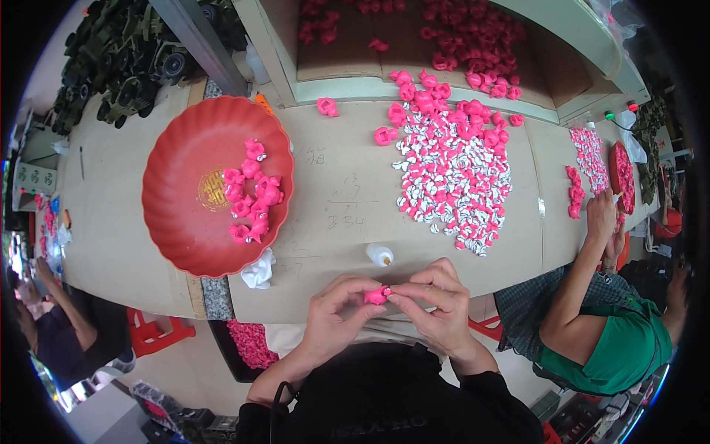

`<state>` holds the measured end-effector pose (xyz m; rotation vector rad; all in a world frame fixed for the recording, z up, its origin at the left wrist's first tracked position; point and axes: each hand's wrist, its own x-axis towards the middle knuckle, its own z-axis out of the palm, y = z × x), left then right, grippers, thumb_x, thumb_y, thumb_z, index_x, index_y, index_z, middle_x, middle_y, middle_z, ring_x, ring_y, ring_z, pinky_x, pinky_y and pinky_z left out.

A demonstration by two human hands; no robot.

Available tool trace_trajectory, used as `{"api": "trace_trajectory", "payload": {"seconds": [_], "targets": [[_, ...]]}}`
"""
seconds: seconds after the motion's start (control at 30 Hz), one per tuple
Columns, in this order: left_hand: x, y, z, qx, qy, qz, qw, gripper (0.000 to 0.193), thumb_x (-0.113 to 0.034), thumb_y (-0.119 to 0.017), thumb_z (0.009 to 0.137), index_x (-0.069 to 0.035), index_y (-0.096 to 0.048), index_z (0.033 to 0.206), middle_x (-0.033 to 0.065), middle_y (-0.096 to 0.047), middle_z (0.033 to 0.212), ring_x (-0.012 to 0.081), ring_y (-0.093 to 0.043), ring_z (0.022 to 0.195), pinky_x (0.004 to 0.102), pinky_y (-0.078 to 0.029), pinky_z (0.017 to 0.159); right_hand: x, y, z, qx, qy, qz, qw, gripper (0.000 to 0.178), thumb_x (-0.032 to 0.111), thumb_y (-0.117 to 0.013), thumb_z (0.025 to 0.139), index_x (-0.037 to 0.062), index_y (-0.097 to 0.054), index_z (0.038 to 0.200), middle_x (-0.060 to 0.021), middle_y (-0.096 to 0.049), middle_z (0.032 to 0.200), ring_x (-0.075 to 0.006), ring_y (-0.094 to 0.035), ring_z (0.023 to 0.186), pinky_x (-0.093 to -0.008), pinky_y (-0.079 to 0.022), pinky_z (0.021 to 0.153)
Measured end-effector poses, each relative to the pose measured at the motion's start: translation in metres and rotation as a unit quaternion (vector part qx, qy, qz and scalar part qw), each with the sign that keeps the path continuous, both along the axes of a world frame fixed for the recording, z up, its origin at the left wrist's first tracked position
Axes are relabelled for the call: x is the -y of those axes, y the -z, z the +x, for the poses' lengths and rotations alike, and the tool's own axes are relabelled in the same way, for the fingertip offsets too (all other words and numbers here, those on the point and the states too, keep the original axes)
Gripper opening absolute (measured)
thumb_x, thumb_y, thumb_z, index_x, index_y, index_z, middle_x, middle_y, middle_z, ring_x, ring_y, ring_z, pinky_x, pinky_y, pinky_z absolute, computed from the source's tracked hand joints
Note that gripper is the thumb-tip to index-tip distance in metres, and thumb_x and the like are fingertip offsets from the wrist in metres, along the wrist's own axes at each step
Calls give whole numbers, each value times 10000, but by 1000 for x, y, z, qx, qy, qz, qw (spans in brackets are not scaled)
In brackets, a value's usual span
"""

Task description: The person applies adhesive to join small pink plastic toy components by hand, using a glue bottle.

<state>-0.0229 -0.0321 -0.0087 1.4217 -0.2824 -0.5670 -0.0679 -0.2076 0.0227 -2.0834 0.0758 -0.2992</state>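
Note:
Just past the table's near edge, a small pink plastic toy figure [376, 296] is held between my two hands. My left hand [336, 309] pinches its body between thumb and fingers. The fingertips of my right hand [436, 305] close on its right end, where a bit of white shows; whether they also hold a separate small part is hidden. A white squeeze bottle [380, 256] with a narrow tip lies just beyond my hands. Farther off, a heap of small pink-and-white parts [455, 177] spreads over the table, with pink figures [425, 100] along its far side.
Left of centre, a red scalloped bowl [166, 214] holds several pink figures [255, 196]. Crumpled white tissue [259, 270] lies by its rim. A shelf [347, 90] with more pink pieces stands behind. Co-workers sit at right [606, 340] and left [70, 325].

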Motion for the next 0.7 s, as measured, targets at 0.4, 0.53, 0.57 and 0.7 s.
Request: {"api": "trace_trajectory", "payload": {"seconds": [0.4,0.53,0.57,0.7], "targets": [[2,0,-3,105,-33,69,992,271,25,-709,756,-19,-673,1021,101,-648,1032,184,-642,902,297,-541,785,-6,1,-5,82,-27,-153,984,235,37,-779,650,69,-726,877,-4,-556,743,-181,-470,710,-295,-355,674],[2,2,-1,209,-37,96,972,256,35,-692,763,-10,-676,1014,113,-644,1024,194,-646,897,291,-558,764,-6,2,-7,57,-22,-133,989,237,45,-795,637,68,-731,864,-13,-566,742,-177,-484,715,-291,-370,649],[2,1,0,210,-37,96,972,256,35,-692,763,-10,-676,1014,113,-644,1024,194,-646,897,291,-558,764,-4,3,-6,27,-31,-78,996,237,54,-805,631,66,-731,857,-16,-572,742,-173,-491,718,-288,-377,641],[2,-3,2,123,8,44,991,283,61,-679,755,-20,-684,1026,113,-644,1009,193,-641,879,277,-551,756,7,4,-1,-65,-3,55,996,227,65,-814,634,59,-729,845,-17,-591,741,-155,-503,730,-280,-392,633]]}}
